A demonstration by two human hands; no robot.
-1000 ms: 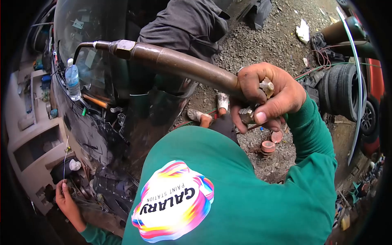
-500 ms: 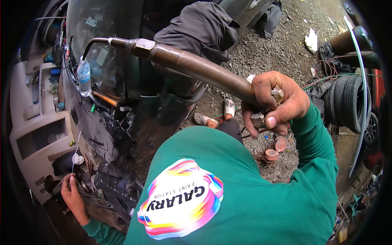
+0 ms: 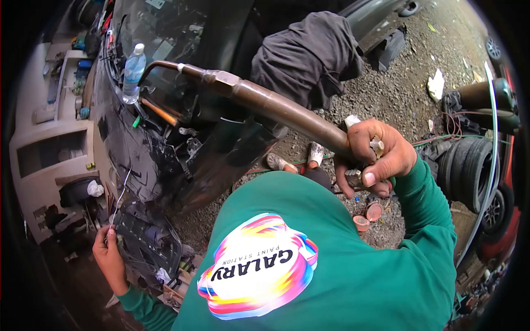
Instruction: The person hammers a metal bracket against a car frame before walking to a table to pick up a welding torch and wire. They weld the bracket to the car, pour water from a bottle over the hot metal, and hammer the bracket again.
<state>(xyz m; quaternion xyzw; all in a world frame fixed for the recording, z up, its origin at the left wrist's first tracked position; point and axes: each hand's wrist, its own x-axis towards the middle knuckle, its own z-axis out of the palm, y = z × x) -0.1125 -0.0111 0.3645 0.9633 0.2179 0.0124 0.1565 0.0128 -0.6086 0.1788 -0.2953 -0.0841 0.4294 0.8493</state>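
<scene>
Writing: green shirt (image 3: 353, 287) carries a multicolour patch (image 3: 258, 266) reading "GALARY" w/ "PAINT STATION" under it, seen upside down from the head cam. No other text legible; water bottle (image 3: 133, 73) label too small to read.
Right hand (image 3: 374, 157): raised in front of chest, fingers wrapped tight round the rear end of a brass gas torch (image 3: 276, 110), thumb laid over the valve knobs (image 3: 377, 145) by the grip. Wrist bent inward, green sleeve runs down to the right.
Torch: long brown barrel slants up-left from the right hand, ends in a thin curved nozzle (image 3: 152, 69) close to the water bottle, over the dark windscreen (image 3: 165, 49).
Left hand (image 3: 109, 255): low at left, arm stretched down, fingertips pinched on a thin wire rod (image 3: 120, 196) that rises up-right from the pinch. Hand sits just beside a tangle of black car parts and wiring (image 3: 149, 243).
Around: beige dashboard panel (image 3: 44, 160) at far left; grey cloth (image 3: 312, 55) draped on the car body; gravel ground (image 3: 386, 94) beyond; small copper-coloured caps (image 3: 367, 218) on the gravel below the right hand; stacked tyres (image 3: 469, 160) at right; sandalled feet (image 3: 295, 157) under the torch barrel.
</scene>
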